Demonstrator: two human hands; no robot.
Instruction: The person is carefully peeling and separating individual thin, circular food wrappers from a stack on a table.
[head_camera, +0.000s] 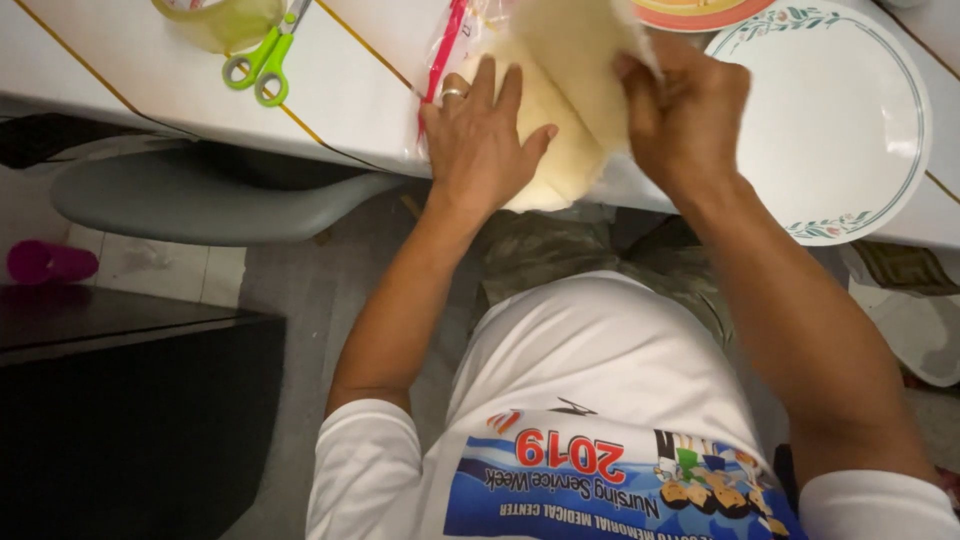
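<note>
A stack of pale round flatbreads (560, 150) lies partly out of a clear plastic bag with a red zip strip (445, 50) at the table's near edge. My left hand (480, 140), a ring on one finger, presses flat on the stack. My right hand (685, 110) pinches the top flatbread (580, 45) and lifts it away from the stack. A large white plate with a floral rim (900, 120) lies just right of my right hand.
Green-handled scissors (262, 62) and a yellowish tub (220, 20) sit at the table's far left. A second plate with an orange rim (700, 12) is at the top. A grey chair seat (200, 200) stands left of me, a pink cup (45, 262) on the floor.
</note>
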